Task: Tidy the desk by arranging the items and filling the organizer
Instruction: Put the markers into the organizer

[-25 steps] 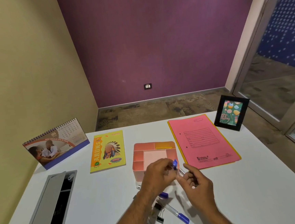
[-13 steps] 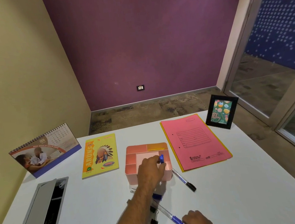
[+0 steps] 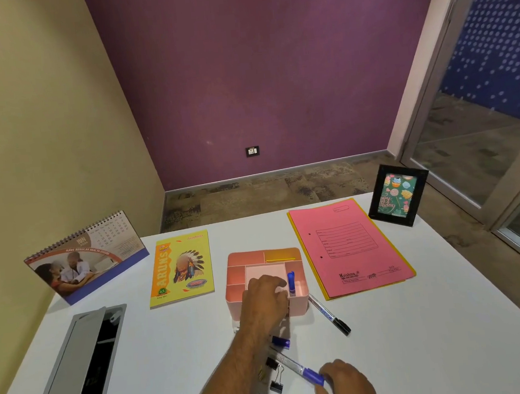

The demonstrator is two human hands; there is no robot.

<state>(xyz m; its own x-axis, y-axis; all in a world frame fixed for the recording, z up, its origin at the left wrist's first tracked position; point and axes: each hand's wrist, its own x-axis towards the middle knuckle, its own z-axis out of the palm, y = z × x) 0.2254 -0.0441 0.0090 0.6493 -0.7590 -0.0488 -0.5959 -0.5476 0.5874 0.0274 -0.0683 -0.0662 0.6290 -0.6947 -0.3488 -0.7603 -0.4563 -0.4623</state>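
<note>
"ARUNS" is read on the yellow notebook, "Krishna" on the pink file. The organizer's near edge is covered by the left hand, grip undeterminable; a blue-capped pen is pinched by the right hand.

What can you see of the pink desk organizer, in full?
The pink plastic-looking desk organizer is a rounded-corner box standing upright on the white desk, between the yellow notebook and the pink file folder. Dividers split it into several compartments. A yellow strip lies in the far right one; a blue-capped pen stands in the right one. The left hand rests over its near edge.
</note>
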